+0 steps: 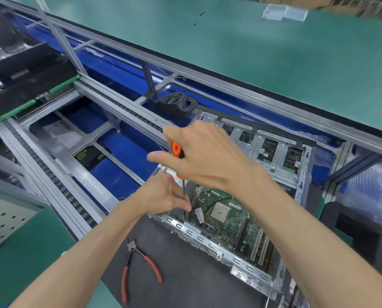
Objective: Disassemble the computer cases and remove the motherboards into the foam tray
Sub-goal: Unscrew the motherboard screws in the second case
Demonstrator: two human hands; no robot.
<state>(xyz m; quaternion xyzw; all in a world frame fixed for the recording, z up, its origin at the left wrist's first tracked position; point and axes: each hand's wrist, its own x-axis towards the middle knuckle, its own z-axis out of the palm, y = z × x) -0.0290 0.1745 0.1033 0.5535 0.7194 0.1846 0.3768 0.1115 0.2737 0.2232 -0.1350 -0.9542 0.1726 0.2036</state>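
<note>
Pliers (139,266) with red handles are lying on the dark mat (174,274) at your left. Your left hand (163,194) is pinching the screwdriver (178,165) shaft low down, while your right hand (204,156) is wrapping its orange handle. Rightward, the open metal case (274,152) is lying flat, its green motherboard (227,218) sitting inside, square socket showing.

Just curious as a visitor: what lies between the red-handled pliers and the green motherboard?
In the head view, the perforated metal side rail of the open computer case stands between the red-handled pliers and the green motherboard, past some dark mat.
</note>
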